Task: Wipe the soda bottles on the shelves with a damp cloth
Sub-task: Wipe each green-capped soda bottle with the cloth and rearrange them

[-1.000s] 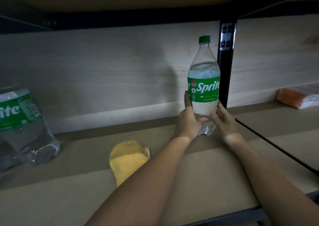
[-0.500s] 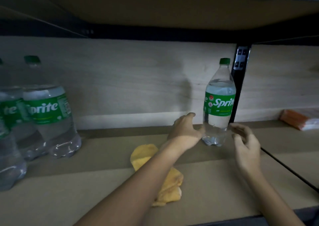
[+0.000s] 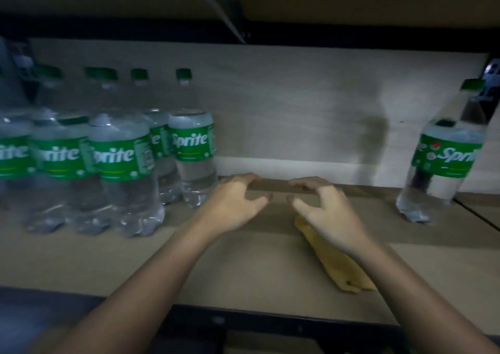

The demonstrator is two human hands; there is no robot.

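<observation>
Both hands hover over the middle of the shelf (image 3: 243, 267), in the open stretch between a cluster of bottles on the left and a single bottle on the right. The left hand (image 3: 234, 205) and the right hand (image 3: 328, 213) face each other with fingers loosely curled like claws, thumbs toward one another, holding nothing. The shelf board is flat, matte brown, with a dark metal front edge (image 3: 270, 318) nearest the person and a pale wood-grain back panel (image 3: 297, 110) at the far side. Another shelf overhead closes the space from above.

The cluster of Sprite bottles (image 3: 119, 169) stands at the far left, clear plastic with green labels and green caps, packed touching one another; the rightmost one is just beside the left hand. The lone Sprite bottle (image 3: 443, 169) stands at the far right, blurred and looking tilted, well apart from the hands, in front of a dark upright post. The yellow cloth (image 3: 335, 264), soft and bunched into a long strip, lies on the shelf under and nearer than the right wrist, reaching almost to the front edge
</observation>
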